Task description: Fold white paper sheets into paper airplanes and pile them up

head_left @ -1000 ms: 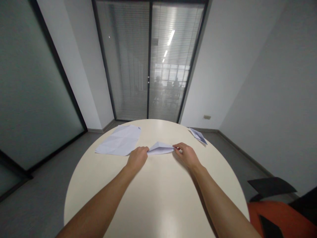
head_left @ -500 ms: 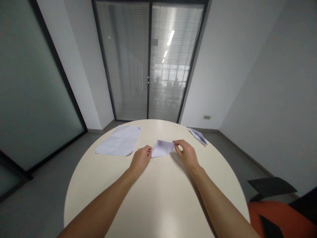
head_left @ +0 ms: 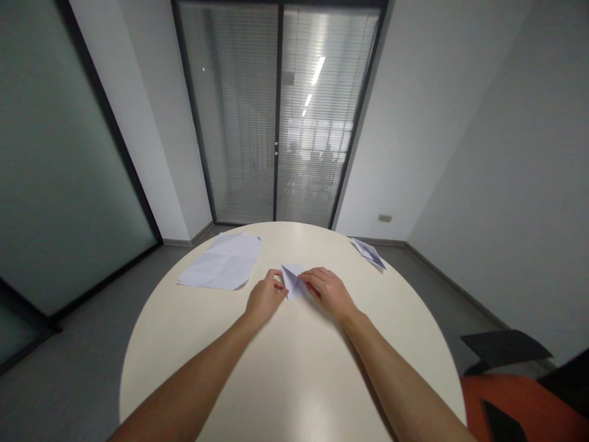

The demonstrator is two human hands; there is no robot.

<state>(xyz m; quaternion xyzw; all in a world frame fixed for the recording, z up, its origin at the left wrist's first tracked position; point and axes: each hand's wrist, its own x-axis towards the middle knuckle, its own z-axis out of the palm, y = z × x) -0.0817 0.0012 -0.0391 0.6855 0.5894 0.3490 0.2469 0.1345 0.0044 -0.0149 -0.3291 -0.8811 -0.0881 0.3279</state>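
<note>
Between my two hands lies a small piece of white paper, bent over on itself with a raised fold. My left hand is at the paper's left side, thumb and fingers curled on its edge. From the right, my right hand pinches a part of the paper that is turned over toward the middle. Its fingers cover the paper's right side, so the fold's full shape is hidden.
Creased white sheets lie at the table's far left. A folded paper sits near the far right edge of the round cream table. An orange chair with black armrests stands at the right, and glass doors face me.
My right hand has moved left, bringing the paper's right side over toward the middle. The left hand has shifted slightly nearer at the paper's left edge.
</note>
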